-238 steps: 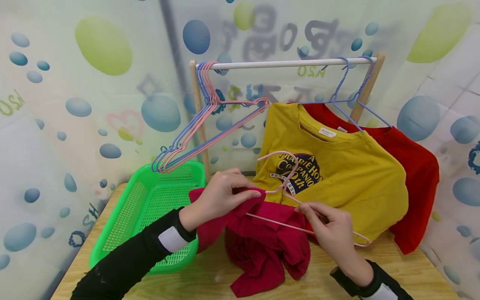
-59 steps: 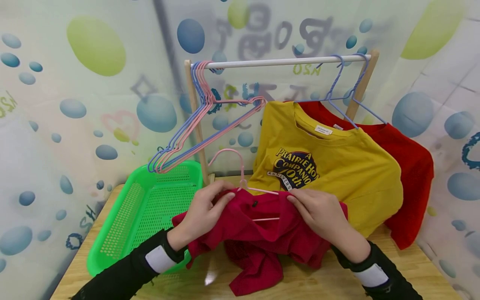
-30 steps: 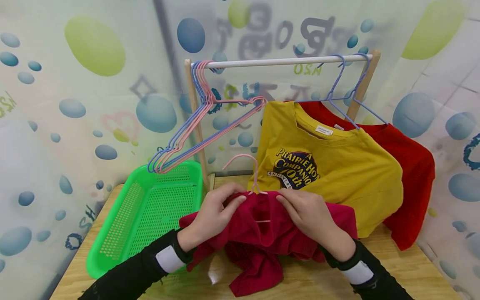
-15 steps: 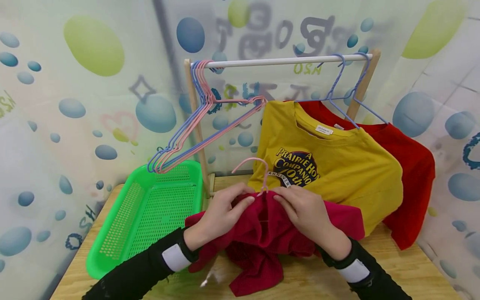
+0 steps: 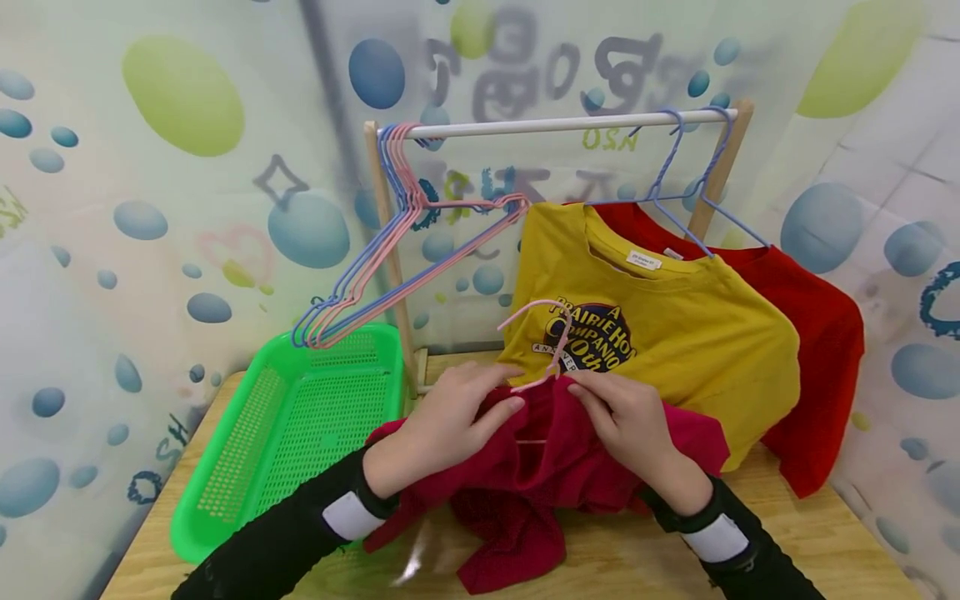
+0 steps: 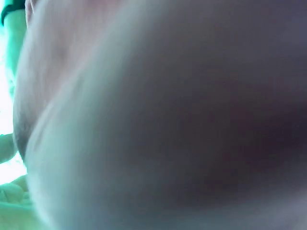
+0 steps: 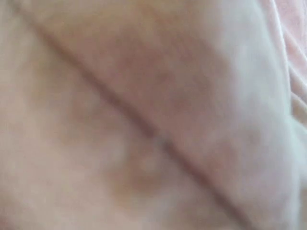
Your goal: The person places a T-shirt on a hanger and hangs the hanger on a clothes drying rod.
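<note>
A crimson shirt (image 5: pixel 517 533) lies bunched on the table, its neckline raised between both hands. Inside it sits a pink clothes hanger (image 5: pixel 562 333). The hook stands out above the neckline, tilted right, and part of the bottom bar shows through the neck opening. My left hand (image 5: pixel 450 425) holds the shirt's left shoulder by the neckline, thumb in front, close to the hanger's bare left arm. My right hand (image 5: pixel 630 425) pinches the neckline on the right, near the base of the hook. Both wrist views show only blurred skin close up.
Behind the hands stands a rack with a white rail (image 5: pixel 525 127). Several blue and pink hangers (image 5: pixel 405 208) hang at its left end. A yellow T-shirt (image 5: pixel 697 333) and a red shirt (image 5: pixel 825 333) hang right. A green basket (image 5: pixel 225 425) sits on the wooden table (image 5: pixel 810 542).
Earlier the hanger was partly outside the shirt; now its shoulders are mostly inside. Since half a second ago the hook has shifted right and up, and the neckline has opened wider.
</note>
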`<state>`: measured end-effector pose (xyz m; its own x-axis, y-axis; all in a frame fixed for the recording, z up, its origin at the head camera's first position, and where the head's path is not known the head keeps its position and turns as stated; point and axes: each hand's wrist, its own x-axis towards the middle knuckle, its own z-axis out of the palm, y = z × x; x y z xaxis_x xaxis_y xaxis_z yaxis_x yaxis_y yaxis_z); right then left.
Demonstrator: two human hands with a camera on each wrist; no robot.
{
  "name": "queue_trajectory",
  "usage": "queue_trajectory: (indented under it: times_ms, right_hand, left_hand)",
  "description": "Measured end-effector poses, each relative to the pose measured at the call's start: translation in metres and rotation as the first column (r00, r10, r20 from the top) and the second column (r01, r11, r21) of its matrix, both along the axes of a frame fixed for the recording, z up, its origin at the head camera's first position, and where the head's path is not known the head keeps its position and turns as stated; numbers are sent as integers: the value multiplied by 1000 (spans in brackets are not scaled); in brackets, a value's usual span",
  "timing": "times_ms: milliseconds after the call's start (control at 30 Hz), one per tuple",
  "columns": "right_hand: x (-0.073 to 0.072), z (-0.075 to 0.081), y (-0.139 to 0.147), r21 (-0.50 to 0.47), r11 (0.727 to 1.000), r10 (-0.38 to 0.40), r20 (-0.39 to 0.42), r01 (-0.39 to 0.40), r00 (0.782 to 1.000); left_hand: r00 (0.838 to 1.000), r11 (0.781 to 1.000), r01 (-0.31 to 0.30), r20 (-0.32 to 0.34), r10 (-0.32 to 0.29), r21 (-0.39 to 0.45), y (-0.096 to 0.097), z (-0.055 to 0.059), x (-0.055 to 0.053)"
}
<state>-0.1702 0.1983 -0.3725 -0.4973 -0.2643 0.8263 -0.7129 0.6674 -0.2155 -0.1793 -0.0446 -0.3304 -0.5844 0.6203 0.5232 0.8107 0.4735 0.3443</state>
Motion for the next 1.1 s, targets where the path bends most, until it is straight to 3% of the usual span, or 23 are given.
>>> queue_trajectory:
  times_ms: [133,233,300,400,533,667,833,933,1000,1100]
  right_hand:
    - [-1,-2,3,-8,1000,3,4,-3,1000]
    - [-2,-5,3,-15,1000,0,10,0,1000]
    - [-3,-6,3,-21,1000,-11,16,11,1000]
    - [-4,-8,4,-28,999,-25,20,26,999]
    - [-5,-8,6,-39,999,-37,25,38,999]
    - [-4,-6,8,-45,998,-44,32,46,999]
    - [-3,-5,15,-50,998,-40,61,43,997]
    - [-4,-5,22,-74,997,-19,71,24,997]
    - [-4,-5,26,-96,995,4,85,4,996]
    - [-3,-4,31,-110,993,44,99,-33,994]
  left_hand:
    - [990,993,-106,-90,110,52,-21,2,10]
    - [963,966,-237,-104,247,99,-45,-3,23]
    - [939,939,-332,-65,338,84,-61,-9,32]
    - [894,895,-447,15,447,-10,-81,-20,45]
    - [857,860,-498,89,507,-110,-99,-32,49]
    - [855,867,-493,139,499,-77,-107,-34,46]
    - [892,900,-430,184,413,66,-109,-21,38]
    - [900,910,-380,292,323,167,-109,-14,30]
    - [890,902,-365,370,266,229,-109,-12,23]
    - [856,882,-370,475,202,291,-107,-11,13]
